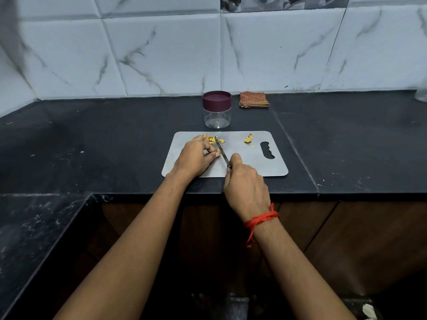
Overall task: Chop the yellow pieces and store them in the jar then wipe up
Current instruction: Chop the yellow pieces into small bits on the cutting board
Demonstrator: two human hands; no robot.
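Nearest to us, a red thread (261, 219) was tied round our right wrist. Ahead of it our right hand (245, 183) was wrapped tightly round the handle of a knife (223, 152), forefinger laid along the top, so the handle itself was hidden from us. The slim blade ran away from that hand, up and to the left, over a grey cutting board (254, 162) that lay flat on the black counter (115, 139), close to its front edge.

Just left of the blade our left hand (196, 158) rested on the board. Its fingers were bent down onto the yellow pieces (212, 140), pinning them, with the thumb pointing towards the blade. The blade's tip reached into that little heap at the board's far left side. A second small cluster (248, 139) lay well apart from it on the far right, near the board's handle slot (266, 150).

Just beyond the board stood the clear jar (216, 117), upright, its maroon lid (216, 99) on. We could not tell whether anything was inside. To the right of it, against the marble-patterned wall tiles (161, 54), a folded checked cloth (253, 99) lay on the counter.
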